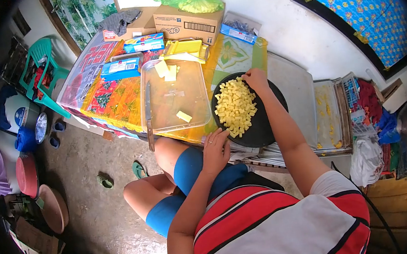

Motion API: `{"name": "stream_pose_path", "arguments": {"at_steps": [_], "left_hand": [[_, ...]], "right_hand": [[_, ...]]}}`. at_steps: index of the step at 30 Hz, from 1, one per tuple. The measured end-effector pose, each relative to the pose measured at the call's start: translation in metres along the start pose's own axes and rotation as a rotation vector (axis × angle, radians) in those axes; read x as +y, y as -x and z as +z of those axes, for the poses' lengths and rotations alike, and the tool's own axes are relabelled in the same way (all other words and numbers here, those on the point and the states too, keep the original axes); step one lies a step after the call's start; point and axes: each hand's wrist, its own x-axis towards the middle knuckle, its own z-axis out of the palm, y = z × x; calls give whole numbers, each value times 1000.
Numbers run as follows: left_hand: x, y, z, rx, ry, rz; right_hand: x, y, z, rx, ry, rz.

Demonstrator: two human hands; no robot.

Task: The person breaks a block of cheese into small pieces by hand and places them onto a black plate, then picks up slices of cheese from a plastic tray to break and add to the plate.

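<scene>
Small yellow cubes of what looks like cheese (235, 108) lie heaped on the left part of a round black tray (273, 115). My right hand (256, 79) is at the tray's far side, its fingers drawn together by the top of the heap; whatever is between them is hidden. At the near left rim rests my left hand (215, 150), fingers loosely apart and holding nothing. To the left, a clear plastic tray (174, 107) carries a yellow piece (184, 116) near its front and pale slabs (166, 71) at the back. A knife (149, 115) lies along its left edge, handle toward me.
Behind the clear tray are blue boxes (122, 68) and a stack of yellow wrappers (183, 48). A cardboard box (188, 23) topped by a green plastic bag (191, 0) stands at the back. Metal trays (297, 81) lie right of the black tray; a green chair (43, 69) is at left.
</scene>
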Motion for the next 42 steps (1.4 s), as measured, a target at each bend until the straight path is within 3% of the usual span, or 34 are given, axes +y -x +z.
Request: {"name": "stream_pose_path", "arguments": {"at_steps": [6,9,12,24,27,33,36,42], "left_hand": [[-1,0,0,11,8,13],[0,0,-1,15,15,8],[-1,0,-1,24,23,14],[-2,0,-1,11,21,7],[-3,1,1,8,13,-4],[-2,1,1,14,0,13],[-1,1,1,27,6,21],[2,2,2,33,0,-5]], "right_hand": [[5,-1,7,43,-59,-58],[17,-5,5,-38,-129,-115],[24,-6,3,-96,-272,-33],[14,1,8,14,-15,-224],[14,4,12,89,-160,-284],[15,5,14,114,-151,-290],[18,-1,1,-45,-103,-215],[39,9,-2,39,-138,-221]]}}
